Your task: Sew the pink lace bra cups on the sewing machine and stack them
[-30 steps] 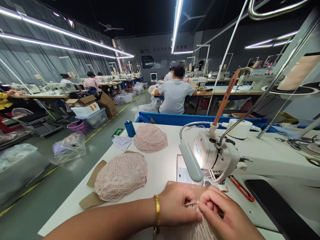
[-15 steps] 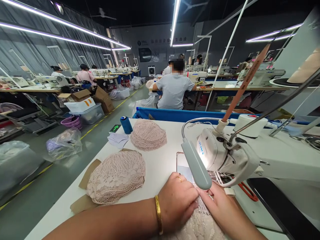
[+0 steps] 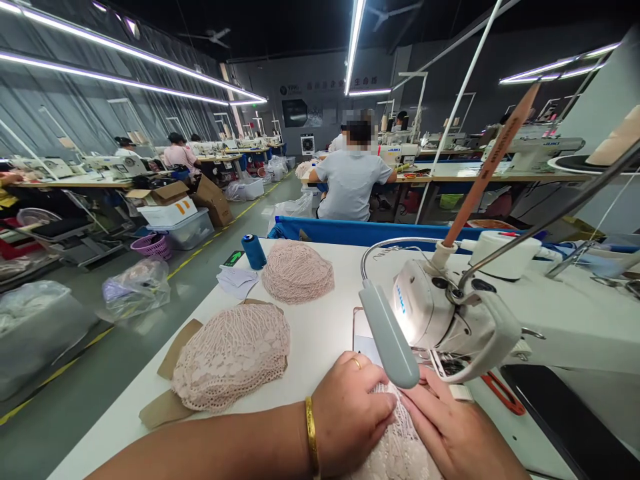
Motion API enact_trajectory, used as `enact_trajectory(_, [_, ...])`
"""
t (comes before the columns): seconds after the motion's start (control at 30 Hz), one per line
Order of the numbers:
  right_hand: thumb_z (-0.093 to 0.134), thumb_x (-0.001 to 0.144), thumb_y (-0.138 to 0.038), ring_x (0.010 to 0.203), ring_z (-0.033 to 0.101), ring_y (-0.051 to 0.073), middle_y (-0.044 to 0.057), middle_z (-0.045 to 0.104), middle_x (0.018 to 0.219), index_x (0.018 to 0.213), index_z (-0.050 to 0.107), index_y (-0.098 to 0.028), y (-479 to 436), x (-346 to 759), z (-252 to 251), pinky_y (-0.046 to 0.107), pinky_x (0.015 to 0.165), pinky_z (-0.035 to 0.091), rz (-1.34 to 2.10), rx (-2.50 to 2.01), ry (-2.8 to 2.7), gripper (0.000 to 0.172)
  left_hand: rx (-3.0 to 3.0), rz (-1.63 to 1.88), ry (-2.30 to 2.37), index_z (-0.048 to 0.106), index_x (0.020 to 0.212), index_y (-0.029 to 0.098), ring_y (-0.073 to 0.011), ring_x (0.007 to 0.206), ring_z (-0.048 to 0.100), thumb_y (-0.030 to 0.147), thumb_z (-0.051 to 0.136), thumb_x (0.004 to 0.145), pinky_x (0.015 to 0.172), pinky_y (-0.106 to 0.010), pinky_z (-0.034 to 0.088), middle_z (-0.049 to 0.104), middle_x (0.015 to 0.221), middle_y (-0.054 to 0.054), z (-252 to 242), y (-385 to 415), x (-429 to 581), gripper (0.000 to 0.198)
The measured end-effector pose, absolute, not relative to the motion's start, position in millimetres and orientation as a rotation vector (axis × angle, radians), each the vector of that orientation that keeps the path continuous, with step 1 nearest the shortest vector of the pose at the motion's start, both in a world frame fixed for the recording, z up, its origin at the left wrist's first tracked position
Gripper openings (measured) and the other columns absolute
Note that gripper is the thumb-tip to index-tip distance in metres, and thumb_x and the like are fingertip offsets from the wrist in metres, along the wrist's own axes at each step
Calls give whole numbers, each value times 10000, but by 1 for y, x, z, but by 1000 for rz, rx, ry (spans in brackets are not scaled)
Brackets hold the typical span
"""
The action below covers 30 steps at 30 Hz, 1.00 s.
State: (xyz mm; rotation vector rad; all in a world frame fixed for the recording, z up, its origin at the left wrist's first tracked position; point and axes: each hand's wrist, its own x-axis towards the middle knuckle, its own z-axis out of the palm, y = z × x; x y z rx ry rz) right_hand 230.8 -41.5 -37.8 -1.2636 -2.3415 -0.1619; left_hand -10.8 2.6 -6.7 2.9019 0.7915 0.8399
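Note:
My left hand (image 3: pixel 350 417), with a gold bangle and a ring, is curled over a piece of pink lace (image 3: pixel 393 450) at the table's near edge. My right hand (image 3: pixel 453 437) rests beside it on the same lace, fingers pressed down on the fabric. Both hands hold the lace just in front of the white sewing machine head (image 3: pixel 450 317), under its grey lamp (image 3: pixel 387 340). The needle area is hidden behind the lamp.
Two stacks of pink lace lie on the white table (image 3: pixel 320 333): a near stack (image 3: pixel 233 357) on cardboard, a far stack (image 3: pixel 297 270). A blue thread spool (image 3: pixel 254 251) and papers sit beyond. Red snips (image 3: pixel 503 393) lie right of the machine. Other workers sit at tables ahead.
Both hands moved the lace forward from the table edge up under the lamp and machine head. The fingers went from pinching its edge to pressing it flat.

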Motion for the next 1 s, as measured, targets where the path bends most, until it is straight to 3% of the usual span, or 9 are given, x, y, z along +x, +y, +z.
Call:
enact_trajectory(0.17, [463,1103,-266,982,825,260,144,757,1290,1491,650,-282,-37,239,-52,325,720,679,-280,-1329,-2377,431,2908,920,859,710,895,213,-242,918,659,324,721,1007,826,-384,591,735,1098,-85,-4,1,-9,159])
enact_trajectory(0.3, [457,1113,-302,1056,822,282,170,768,1274,1442,710,-288,-36,244,-63,296,657,659,-389,-1359,-2325,415,2918,927,892,721,903,209,-251,908,659,331,722,1002,816,-400,602,737,1088,-93,-3,1,-7,158])
enact_trajectory(0.7, [384,1156,-443,1280,734,367,152,763,1357,1352,795,-277,-30,241,-79,472,938,666,-542,-1449,-2175,485,2959,1003,903,717,917,198,-265,854,661,340,749,969,754,-422,596,751,1036,-102,-8,6,-2,155])
enact_trajectory(1.0, [361,1157,-413,1170,770,304,122,794,1291,1254,823,-289,-34,230,-66,404,924,654,-388,-1524,-2093,488,2963,919,944,725,908,209,-275,895,677,351,762,958,784,-424,597,759,1066,-103,-9,6,-3,156])
